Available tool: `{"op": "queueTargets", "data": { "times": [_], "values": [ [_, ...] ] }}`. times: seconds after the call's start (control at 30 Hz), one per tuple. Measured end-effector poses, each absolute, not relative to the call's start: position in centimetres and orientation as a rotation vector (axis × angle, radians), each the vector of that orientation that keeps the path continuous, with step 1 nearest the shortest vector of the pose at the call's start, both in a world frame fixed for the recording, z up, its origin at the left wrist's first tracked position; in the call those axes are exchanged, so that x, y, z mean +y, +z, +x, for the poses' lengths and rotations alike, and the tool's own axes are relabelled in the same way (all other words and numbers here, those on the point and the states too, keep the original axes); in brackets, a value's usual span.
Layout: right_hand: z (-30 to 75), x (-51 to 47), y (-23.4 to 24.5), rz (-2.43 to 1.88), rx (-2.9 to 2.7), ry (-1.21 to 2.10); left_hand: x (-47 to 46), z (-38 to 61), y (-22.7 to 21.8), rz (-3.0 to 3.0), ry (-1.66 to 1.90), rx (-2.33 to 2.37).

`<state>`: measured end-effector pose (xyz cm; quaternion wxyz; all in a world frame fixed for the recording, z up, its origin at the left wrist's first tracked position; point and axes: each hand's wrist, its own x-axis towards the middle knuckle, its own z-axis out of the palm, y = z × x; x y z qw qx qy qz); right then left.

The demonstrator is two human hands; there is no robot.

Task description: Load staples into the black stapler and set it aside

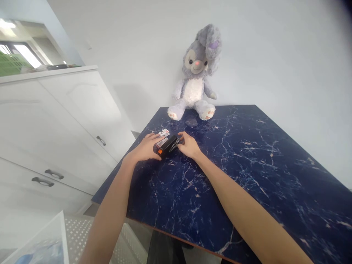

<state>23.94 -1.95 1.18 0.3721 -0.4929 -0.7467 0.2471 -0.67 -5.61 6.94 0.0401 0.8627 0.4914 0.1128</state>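
A black stapler with an orange part at its near end lies on the blue marbled table. My left hand is curved around its left side, with the thumb at the near end and fingers reaching past it. My right hand is closed at the stapler's right end, its thumb and forefinger pinching beside a metal strip. Exactly what the right fingertips grip is too small to make out. Just beyond my left fingers is a small white box with red and dark print.
A grey plush rabbit sits at the table's back edge against the wall. White cabinets with dark handles stand to the left. Below them, a white perforated container is beside the table's front left corner.
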Motion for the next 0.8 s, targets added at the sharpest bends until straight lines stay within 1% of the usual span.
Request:
{"op": "queueTargets", "data": {
  "times": [0.2, 0.3, 0.47, 0.73, 0.8],
  "values": [
    [23.67, -2.31, 1.21, -1.164, -1.991, 0.637, -5.5, -0.33, 6.77, 2.641, 0.406, 1.501],
    [23.64, -2.27, 1.08, -1.178, -1.961, 0.644, -5.71, -0.17, 7.06, 2.597, 0.419, 1.491],
    [23.6, -2.1, 0.97, -1.254, -1.899, 0.563, -5.69, -0.52, 7.19, 2.563, 0.351, 1.417],
    [23.74, -1.93, 0.98, -1.288, -1.907, 0.571, -5.29, -0.6, 6.47, 2.5, 0.497, 1.559],
    [23.75, -1.89, 0.89, -1.29, -1.905, 0.563, -5.17, -0.62, 6.38, 2.485, 0.582, 1.606]
  ]
}}
